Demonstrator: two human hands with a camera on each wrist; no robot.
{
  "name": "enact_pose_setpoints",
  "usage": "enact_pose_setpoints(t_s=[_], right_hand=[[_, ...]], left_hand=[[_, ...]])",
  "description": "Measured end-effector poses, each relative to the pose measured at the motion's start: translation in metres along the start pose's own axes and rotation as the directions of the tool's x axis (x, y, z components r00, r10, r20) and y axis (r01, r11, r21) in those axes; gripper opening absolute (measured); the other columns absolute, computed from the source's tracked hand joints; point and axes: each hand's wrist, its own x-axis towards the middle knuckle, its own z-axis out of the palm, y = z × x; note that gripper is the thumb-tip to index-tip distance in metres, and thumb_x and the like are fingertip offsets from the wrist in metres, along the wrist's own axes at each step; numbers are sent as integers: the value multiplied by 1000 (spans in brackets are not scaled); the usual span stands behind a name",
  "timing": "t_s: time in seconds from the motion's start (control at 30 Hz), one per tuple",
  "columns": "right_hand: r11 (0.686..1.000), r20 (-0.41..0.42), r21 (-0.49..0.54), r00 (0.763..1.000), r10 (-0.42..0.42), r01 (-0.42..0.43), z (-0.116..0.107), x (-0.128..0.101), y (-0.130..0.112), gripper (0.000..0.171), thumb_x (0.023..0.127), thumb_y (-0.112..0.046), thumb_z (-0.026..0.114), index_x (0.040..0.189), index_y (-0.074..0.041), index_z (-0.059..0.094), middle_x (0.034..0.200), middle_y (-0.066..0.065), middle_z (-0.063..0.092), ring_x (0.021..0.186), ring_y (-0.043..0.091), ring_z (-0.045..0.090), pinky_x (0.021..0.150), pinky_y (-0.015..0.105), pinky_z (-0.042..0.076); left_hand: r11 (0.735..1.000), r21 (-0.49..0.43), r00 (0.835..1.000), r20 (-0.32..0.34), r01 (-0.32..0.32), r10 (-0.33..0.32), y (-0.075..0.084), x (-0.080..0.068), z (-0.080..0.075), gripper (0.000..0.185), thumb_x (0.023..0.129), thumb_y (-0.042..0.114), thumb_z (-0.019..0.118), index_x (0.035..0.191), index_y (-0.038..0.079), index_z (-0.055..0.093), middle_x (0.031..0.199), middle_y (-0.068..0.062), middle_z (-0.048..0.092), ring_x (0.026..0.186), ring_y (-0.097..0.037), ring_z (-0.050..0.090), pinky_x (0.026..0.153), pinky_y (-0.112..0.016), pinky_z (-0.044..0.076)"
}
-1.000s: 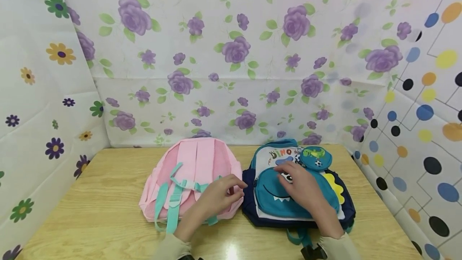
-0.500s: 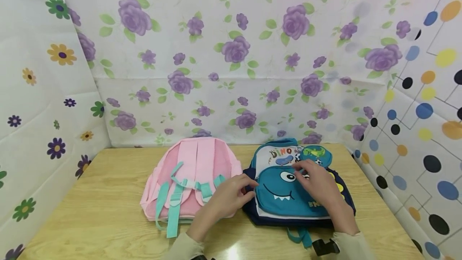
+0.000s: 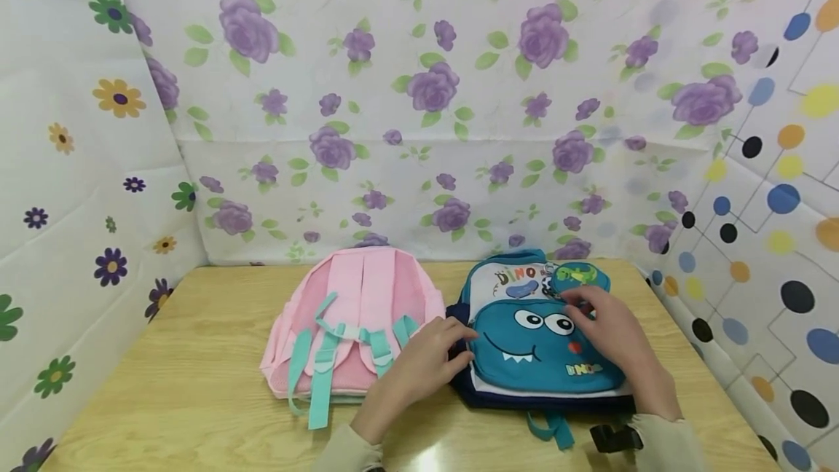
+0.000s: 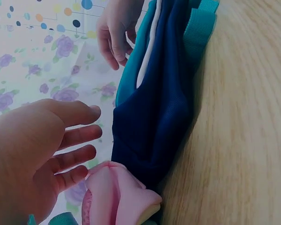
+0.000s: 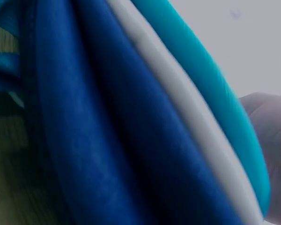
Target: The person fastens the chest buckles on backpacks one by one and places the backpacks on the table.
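Note:
A teal and navy backpack point(image 3: 511, 377) with a dinosaur face lies front up at the right of the table. My right hand point(image 3: 619, 330) is over its right side, fingers loosely bent, near the round teal pouch point(image 3: 580, 277) at its top. Between the bags, my left hand point(image 3: 426, 363) hovers with relaxed, spread fingers and holds nothing. A pink backpack point(image 3: 357, 275) lies to the left, its mint straps point(image 3: 321, 392) facing up. In the left wrist view the left fingertips point(image 4: 86, 154) stand just apart from the navy side point(image 4: 150, 126). The right wrist view shows mostly the teal backpack's side point(image 5: 93, 117).
The bags lie on a wooden table point(image 3: 177, 384). A rose-patterned cloth point(image 3: 393, 188) hangs along the back, with patterned cloths on both sides. A loose teal strap point(image 3: 553, 428) sticks out below the right bag.
My right hand has moved right across the dinosaur face, uncovering both eyes. My left hand has shifted slightly right, off the pink backpack's edge. Both bags keep their places.

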Motion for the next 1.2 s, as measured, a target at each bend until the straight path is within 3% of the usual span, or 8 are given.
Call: enact_pose_setpoints(t_s=[0.2,0.33,0.7,0.93,1.07,1.2], right_hand=[[997,17,69,1000,-15,14,-3,3,12,26,92,-23,60,116,-13,62,105,4,63,88,19,58,74,39,48],[994,20,104,1000,21,-23,-7,0,19,30,94,-30,57,119,-12,61,109,7,63,94,24,59,79,45,50],[994,5,71,997,81,-81,-16,-4,33,31,95,-31,55,119,-12,61,111,11,62,94,26,56,78,45,49],[996,-25,48,997,79,-77,-22,-5,42,34,96,-33,53,118,-9,61,109,13,62,93,28,56,71,37,48],[992,7,75,995,101,-101,-26,-9,50,39,96,-35,51,122,-7,58,113,16,58,94,31,55,66,33,49],[991,24,87,994,104,-106,-28,-13,62,41,96,-34,52,125,-5,55,116,18,54,96,33,54,67,36,49]], left_hand=[[991,130,1000,-18,5,-3,-2,3,6,26,91,33,61,114,21,65,108,8,60,93,-11,51,83,-28,45],[983,182,1000,-25,23,-18,-1,3,11,29,91,37,59,115,22,64,109,8,60,95,-12,50,83,-29,43],[956,293,999,21,33,-40,1,0,17,35,93,43,53,120,22,62,109,6,61,98,-13,53,78,-29,36],[884,468,1000,5,-7,5,7,-1,24,34,96,44,47,118,24,62,108,6,61,96,-12,56,76,-32,35],[849,529,1000,1,14,-17,13,-1,32,38,97,48,42,116,25,64,106,4,61,96,-13,57,79,-39,36],[824,566,998,22,35,-58,21,0,36,45,96,54,36,115,24,63,105,2,60,94,-16,56,81,-44,35]])
